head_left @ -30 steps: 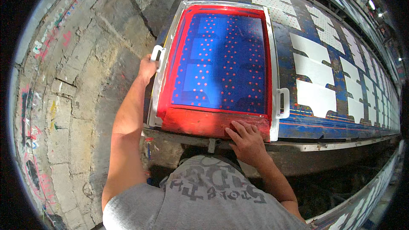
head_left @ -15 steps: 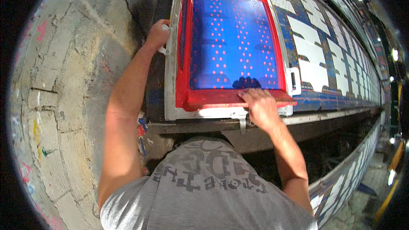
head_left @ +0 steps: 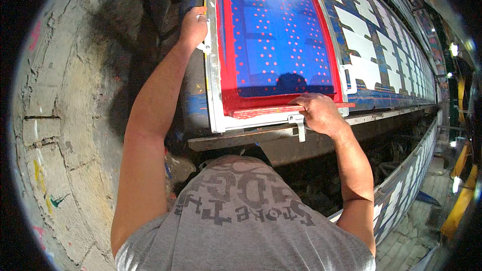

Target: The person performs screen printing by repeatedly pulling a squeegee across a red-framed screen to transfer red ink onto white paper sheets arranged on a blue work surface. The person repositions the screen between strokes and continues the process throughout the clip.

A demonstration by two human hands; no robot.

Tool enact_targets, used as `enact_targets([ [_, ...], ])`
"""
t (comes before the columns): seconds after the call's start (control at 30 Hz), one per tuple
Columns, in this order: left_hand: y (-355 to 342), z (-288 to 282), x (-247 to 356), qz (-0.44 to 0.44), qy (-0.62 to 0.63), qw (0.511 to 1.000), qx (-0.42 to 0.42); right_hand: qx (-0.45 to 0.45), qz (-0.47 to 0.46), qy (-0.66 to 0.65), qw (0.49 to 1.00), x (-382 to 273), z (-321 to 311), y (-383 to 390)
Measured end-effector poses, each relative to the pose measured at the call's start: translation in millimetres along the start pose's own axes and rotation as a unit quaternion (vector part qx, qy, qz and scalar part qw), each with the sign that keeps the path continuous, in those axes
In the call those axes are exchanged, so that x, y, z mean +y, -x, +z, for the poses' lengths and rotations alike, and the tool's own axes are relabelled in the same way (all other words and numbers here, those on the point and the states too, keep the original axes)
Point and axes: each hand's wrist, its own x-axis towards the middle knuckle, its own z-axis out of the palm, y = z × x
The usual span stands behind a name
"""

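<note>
A screen-printing frame (head_left: 213, 95) lies on the long table in front of me. Its blue mesh (head_left: 276, 35) is dotted with small pinkish dots and bordered in red ink. My left hand (head_left: 193, 29) is closed around the white handle (head_left: 204, 46) on the frame's left side. At the near end of the screen, my right hand (head_left: 324, 114) grips a long red squeegee (head_left: 263, 112) from above, near its right part. Only the squeegee's narrow top shows clearly; its blade edge is hidden.
A second white handle (head_left: 351, 80) sits on the frame's right side, and a white bracket (head_left: 298, 120) on its near edge. White printed sheets (head_left: 359, 42) line the table to the right. A cracked, paint-spotted concrete floor (head_left: 60, 135) runs along the left.
The squeegee has tipped, now showing a narrow top rather than a broad face, and sits at the screen's near end. My view has shifted; the left hand keeps its hold.
</note>
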Motion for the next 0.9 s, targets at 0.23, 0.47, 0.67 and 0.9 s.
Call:
enact_targets([
  [0.23,1,2,-4,0.014,0.004,1.000,0.001,0.098,-0.008,0.020,0.995,-19,26,9],
  [0.47,-1,0,-9,0.035,-0.094,0.995,-0.029,0.185,-0.007,0.032,0.982,-11,32,-16],
  [0.67,6,-10,4,-0.014,-0.107,0.992,-0.058,0.232,-0.067,0.049,0.969,48,9,-91],
  [0.9,5,-21,35,-0.003,-0.118,0.988,-0.096,0.268,-0.113,0.079,0.954,129,-28,-224],
])
